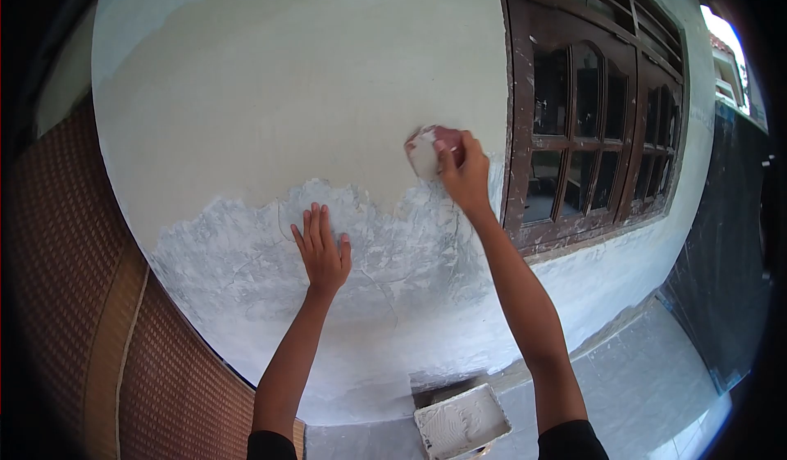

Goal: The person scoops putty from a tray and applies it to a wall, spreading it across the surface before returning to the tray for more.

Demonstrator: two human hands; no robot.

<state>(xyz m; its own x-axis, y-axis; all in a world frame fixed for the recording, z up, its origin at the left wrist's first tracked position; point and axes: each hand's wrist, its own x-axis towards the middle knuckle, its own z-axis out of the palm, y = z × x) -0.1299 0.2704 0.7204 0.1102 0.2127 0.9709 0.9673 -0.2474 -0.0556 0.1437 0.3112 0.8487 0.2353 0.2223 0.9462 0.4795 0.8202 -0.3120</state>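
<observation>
My left hand (322,253) rests with fingers spread against the wall, over a rough grey-white patch (246,247). Higher and to the right, my right hand (466,173) grips a flat reddish putty scraper (424,150) smeared with white putty. The scraper's face lies at the wall (287,91), near where the smooth cream surface meets the rough patch. My palm and fingers cover part of the scraper. A white tray (421,429) with white putty in it stands on the floor below, between my forearms.
A brown wooden window (566,142) with glass panes is set in the wall at right. Woven brown panels (172,362) line the left side. A dark sheet (713,239) hangs at far right, above the grey tiled floor (631,378).
</observation>
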